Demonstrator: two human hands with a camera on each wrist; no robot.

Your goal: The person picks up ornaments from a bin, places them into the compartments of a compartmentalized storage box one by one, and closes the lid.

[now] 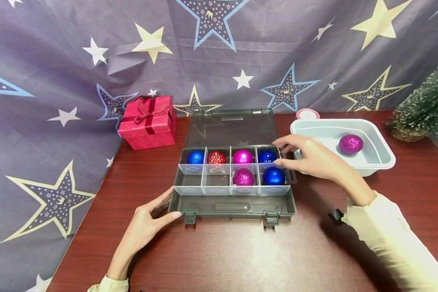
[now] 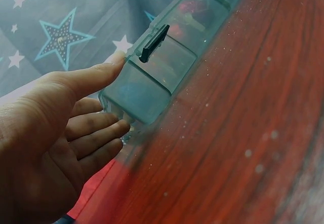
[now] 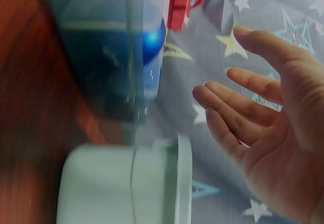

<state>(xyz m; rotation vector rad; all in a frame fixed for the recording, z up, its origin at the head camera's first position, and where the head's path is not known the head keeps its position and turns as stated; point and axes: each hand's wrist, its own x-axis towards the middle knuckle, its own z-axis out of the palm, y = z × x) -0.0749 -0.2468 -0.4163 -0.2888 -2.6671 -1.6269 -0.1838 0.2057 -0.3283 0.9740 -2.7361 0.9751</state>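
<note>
A grey see-through divided case (image 1: pixel 231 207) lies on the table with its lid (image 1: pixel 230 129) folded back. Its back row holds a glittery blue ball (image 1: pixel 195 157), a red ball (image 1: pixel 216 157), a shiny pink ball (image 1: pixel 243 156) and a dark blue ball (image 1: pixel 267 155). In front of those sit a glittery magenta ball (image 1: pixel 243 177) and a blue ball (image 1: pixel 274 177), at the right. My left hand (image 1: pixel 146 223) touches the case's front left corner, thumb at the front, fingers straight along the side. Beside the dark blue ball, my right hand (image 1: pixel 310 157) hovers with fingers apart, holding nothing.
Right of the case stands a pale tub (image 1: pixel 385 152) with a magenta glitter ball (image 1: pixel 351 144) in it. A pink round item (image 1: pixel 308 114) is behind the tub. A red gift box (image 1: pixel 147 123) stands back left, a frosted little tree (image 1: pixel 427 101) far right. Starry cloth hangs behind.
</note>
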